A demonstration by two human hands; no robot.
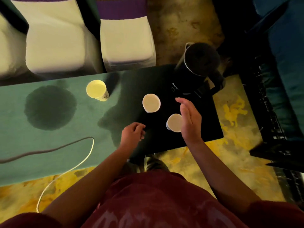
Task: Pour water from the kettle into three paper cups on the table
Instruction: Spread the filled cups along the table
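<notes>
Yellow-patterned carpet underfoot; a green-covered table (19,145) runs across the view, its right end in deep shadow. Large dark round patch (50,107) on the cloth at left, looks like a wet stain. Two white-covered chairs (56,46) with purple bands stand along the far side. A thin cable (70,167) loops over the near edge of the table and down to the floor.

Black kettle (199,63) stands upright at the far right corner of the table, lid shut, spout pointing away, handle (217,84) toward the right edge.

Three paper cups, all upright and open-mouthed:
- far-left cup (97,89), in the lit part, well apart from the other two
- middle cup (151,102), in shadow, left of the kettle's base
- near cup (175,122), closest to the person, just beside the right palm

Cannot tell whether any cup holds water.

Left hand (133,132) hovers over the table near the front edge, fingers loosely curled, holding nothing. Right hand (190,119) is open, fingers spread and pointing toward the kettle; it sits between near cup and kettle, gripping neither. Contact with the near cup unclear.

Person wears a dark red shirt (156,203).
</notes>
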